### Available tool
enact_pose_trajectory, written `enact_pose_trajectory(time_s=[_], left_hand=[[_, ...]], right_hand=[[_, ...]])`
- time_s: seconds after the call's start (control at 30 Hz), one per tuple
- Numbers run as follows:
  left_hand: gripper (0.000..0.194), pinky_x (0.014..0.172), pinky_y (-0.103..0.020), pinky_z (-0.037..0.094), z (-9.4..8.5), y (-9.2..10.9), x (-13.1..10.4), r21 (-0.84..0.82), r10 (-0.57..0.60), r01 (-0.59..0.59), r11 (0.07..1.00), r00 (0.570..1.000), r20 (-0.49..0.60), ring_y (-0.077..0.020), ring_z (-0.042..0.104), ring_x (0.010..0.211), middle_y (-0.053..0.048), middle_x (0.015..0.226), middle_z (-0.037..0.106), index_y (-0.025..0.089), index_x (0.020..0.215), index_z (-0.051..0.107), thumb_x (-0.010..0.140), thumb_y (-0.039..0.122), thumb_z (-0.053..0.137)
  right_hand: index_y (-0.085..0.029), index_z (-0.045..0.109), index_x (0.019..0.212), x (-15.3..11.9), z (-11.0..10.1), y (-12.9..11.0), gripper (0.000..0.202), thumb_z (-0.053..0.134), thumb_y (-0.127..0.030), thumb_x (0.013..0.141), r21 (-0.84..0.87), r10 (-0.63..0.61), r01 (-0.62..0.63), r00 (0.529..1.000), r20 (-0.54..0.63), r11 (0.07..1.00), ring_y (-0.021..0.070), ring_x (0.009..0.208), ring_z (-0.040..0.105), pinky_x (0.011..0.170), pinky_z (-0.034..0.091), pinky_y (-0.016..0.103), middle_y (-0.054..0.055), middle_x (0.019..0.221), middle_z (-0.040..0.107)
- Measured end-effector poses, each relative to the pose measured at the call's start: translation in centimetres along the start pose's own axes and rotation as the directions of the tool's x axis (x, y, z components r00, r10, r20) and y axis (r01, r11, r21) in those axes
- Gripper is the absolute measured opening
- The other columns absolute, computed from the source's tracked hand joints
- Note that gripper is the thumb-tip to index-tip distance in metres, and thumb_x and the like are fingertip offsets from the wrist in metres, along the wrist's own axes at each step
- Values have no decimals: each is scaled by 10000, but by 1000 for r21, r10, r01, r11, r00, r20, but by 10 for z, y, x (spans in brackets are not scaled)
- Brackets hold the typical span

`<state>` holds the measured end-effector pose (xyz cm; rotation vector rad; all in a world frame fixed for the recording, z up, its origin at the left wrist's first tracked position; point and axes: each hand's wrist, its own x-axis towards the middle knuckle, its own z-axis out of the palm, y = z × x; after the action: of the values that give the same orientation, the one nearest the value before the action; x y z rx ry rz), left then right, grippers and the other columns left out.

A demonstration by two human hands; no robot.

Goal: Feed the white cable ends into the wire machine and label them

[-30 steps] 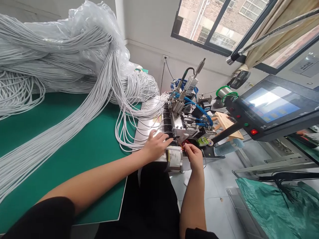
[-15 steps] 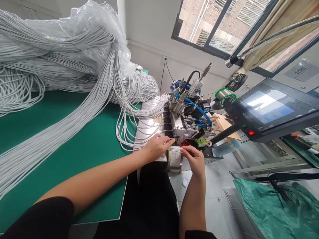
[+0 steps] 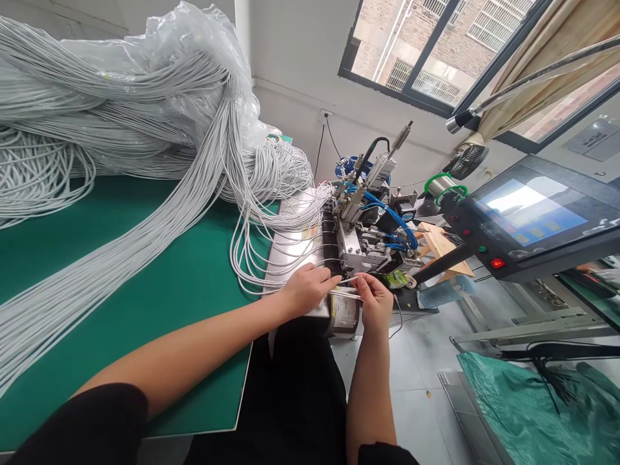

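Note:
My left hand is closed on white cables at the front edge of the machine's metal plate. Thin cable ends stick out past its fingertips. To the right, my right hand pinches the end of one white cable, with other ends just below its fingers. More white cables loop from the large bundle over the plate to the machine, behind my hands.
The green tabletop lies left, with plastic wrap over the cable heap. At right are a control screen, a wire spool, a wooden piece and a green bag.
My right hand has moved slightly up and left, and one cable end now stands apart from the others between my hands. The view has shifted a little.

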<state>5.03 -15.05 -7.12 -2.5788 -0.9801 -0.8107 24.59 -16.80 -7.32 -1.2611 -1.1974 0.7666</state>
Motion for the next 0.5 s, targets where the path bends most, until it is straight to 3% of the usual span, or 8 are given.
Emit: enact_pose_trajectory(time_s=[0.23,0.37,0.5], left_hand=[[310,801,-342,366,5,-5,-1,-25,1,-1,1000,1000,-16,-141,583,725,-12,779,635,205,1150,643,917,135,450],[347,827,-354,346,4,-5,0,-6,5,-5,1000,998,-57,-137,583,710,11,747,642,225,1166,633,908,94,441],[357,851,-364,330,2,-3,1,4,-17,17,1000,998,-55,-134,571,684,18,727,635,243,1138,641,898,76,437]], right_hand=[[-191,737,896,3,-13,-9,273,663,-442,816,-73,-16,30,981,192,997,220,758,668,687,518,314,59,784,726],[-179,711,868,10,-19,-7,276,671,-443,796,-110,24,0,975,220,994,210,724,650,650,505,301,57,772,713],[-164,674,802,17,-19,-1,271,653,-434,794,-322,-8,79,976,217,943,178,640,582,596,448,278,48,724,668]])
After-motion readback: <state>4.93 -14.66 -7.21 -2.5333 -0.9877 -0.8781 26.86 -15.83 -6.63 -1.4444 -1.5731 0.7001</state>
